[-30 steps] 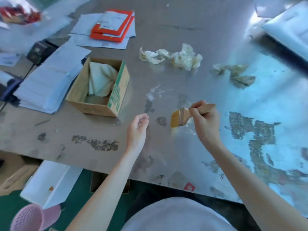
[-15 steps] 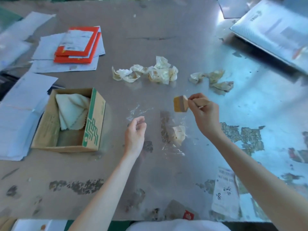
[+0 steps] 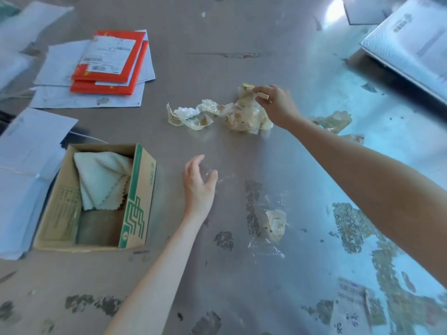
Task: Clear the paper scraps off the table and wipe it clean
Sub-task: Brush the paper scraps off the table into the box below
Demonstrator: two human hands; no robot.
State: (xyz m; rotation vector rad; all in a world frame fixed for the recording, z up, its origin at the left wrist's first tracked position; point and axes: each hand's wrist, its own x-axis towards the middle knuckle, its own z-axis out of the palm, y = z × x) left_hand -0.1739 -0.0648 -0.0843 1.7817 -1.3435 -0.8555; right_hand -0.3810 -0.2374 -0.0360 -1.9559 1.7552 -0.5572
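Observation:
A row of crumpled, stained paper scraps (image 3: 217, 114) lies mid-table on the grey metal table (image 3: 242, 39). My right hand (image 3: 275, 105) is stretched out over the row's right end, shut on a small wooden-handled brush (image 3: 254, 90) whose bristles sit at the top of the biggest wad. More scraps (image 3: 335, 120) lie to the right, partly behind my forearm. A single scrap with clear film (image 3: 275, 224) lies nearer me. My left hand (image 3: 198, 183) hovers open above the table, holding nothing. A pale cloth (image 3: 104, 180) lies in an open cardboard box (image 3: 137, 201).
Red envelopes on white sheets (image 3: 108, 61) lie at the back left. A stack of white papers (image 3: 26, 165) sits left of the box. A wrapped bundle of paper (image 3: 411, 42) fills the back right corner. A stuck label (image 3: 350, 301) and old glue patches mark the near right.
My right hand carried the brush forward from mid-table to the paper scraps. My left hand opened and shifted slightly. The view moved closer to the table.

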